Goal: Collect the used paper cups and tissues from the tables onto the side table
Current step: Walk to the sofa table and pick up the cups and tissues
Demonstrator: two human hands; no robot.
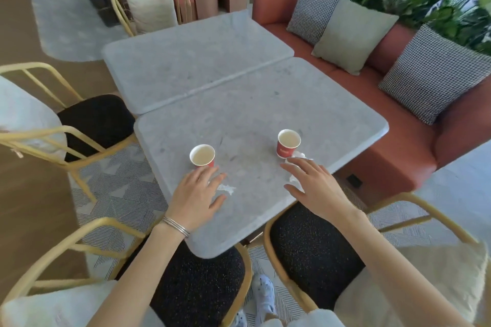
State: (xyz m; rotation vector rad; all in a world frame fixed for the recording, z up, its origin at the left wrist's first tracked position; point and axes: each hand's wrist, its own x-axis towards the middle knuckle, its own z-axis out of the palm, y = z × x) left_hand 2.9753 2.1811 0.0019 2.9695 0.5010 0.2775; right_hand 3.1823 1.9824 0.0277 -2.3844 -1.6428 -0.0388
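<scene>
Both hands are held low over the grey stone counter, prob. so that cup & tissue can be taken on each side at once. Left hand: fingers apart, nothing held, tips just beside the left red paper cup; a crumpled tissue lies just beside the thumb. Right hand: fingers spread, nothing held, over a second tissue next to the right red paper cup. White lettering is seen on that cup but is too blurred to be read. The side table is not in view.
</scene>
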